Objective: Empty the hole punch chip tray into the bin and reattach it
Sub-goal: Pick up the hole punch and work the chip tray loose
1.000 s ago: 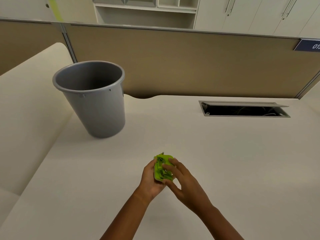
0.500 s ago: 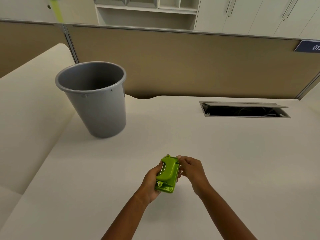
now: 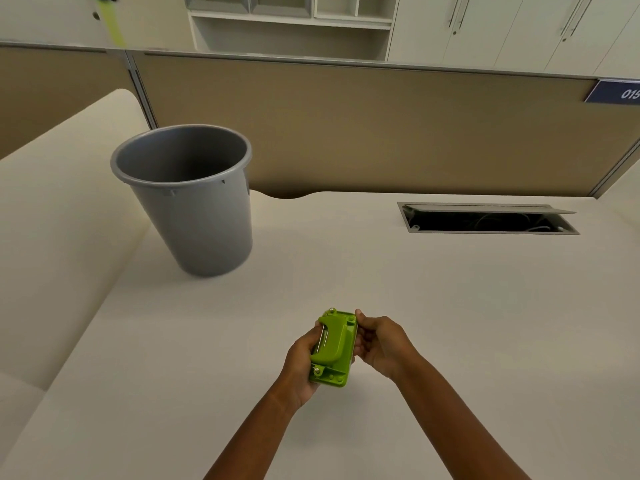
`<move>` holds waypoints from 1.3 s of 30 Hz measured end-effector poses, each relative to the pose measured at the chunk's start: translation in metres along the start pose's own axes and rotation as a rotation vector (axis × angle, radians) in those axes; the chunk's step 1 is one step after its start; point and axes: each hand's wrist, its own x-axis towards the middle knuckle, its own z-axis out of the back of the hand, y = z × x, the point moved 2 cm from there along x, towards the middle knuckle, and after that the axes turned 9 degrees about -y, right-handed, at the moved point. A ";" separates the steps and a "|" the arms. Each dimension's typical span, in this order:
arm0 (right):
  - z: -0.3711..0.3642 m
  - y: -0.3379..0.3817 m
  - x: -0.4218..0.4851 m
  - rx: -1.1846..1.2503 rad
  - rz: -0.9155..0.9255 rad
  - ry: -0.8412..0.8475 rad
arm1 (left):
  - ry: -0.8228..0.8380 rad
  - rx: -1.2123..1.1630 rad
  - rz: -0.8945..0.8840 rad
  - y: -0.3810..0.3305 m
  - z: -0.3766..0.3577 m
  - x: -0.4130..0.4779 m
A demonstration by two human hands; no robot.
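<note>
Green hole punch [image 3: 334,346] now turned lever-up, left hand [image 3: 300,362] grip closed beneath, right hand [image 3: 380,342] pinching its right edge

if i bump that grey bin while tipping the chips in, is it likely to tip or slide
The grey bin looks like thin plastic and shows nothing inside, so it is probably light and would slide easily on the smooth desk. It is tall and tapers to a narrower base, so a knock near the rim may tip it.
</note>
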 end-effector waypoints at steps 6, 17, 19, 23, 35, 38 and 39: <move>-0.001 -0.004 0.003 0.098 -0.098 0.006 | 0.022 -0.030 0.016 0.002 -0.001 0.001; -0.003 -0.012 -0.008 0.038 0.140 0.046 | -0.044 -0.138 -0.047 0.000 -0.007 0.002; -0.003 -0.018 -0.012 0.019 0.166 0.055 | -0.055 -0.205 -0.063 -0.005 -0.007 0.003; 0.000 -0.033 -0.017 0.010 0.133 0.055 | -0.059 -0.318 -0.076 -0.012 -0.006 0.003; -0.002 -0.043 -0.017 0.174 -0.010 0.038 | 0.008 -0.363 -0.077 -0.008 -0.007 0.004; -0.002 -0.045 -0.017 0.237 -0.040 0.038 | 0.023 -0.358 -0.055 -0.007 -0.008 0.003; -0.002 -0.046 -0.017 0.253 -0.045 0.038 | 0.025 -0.361 -0.044 -0.007 -0.008 0.004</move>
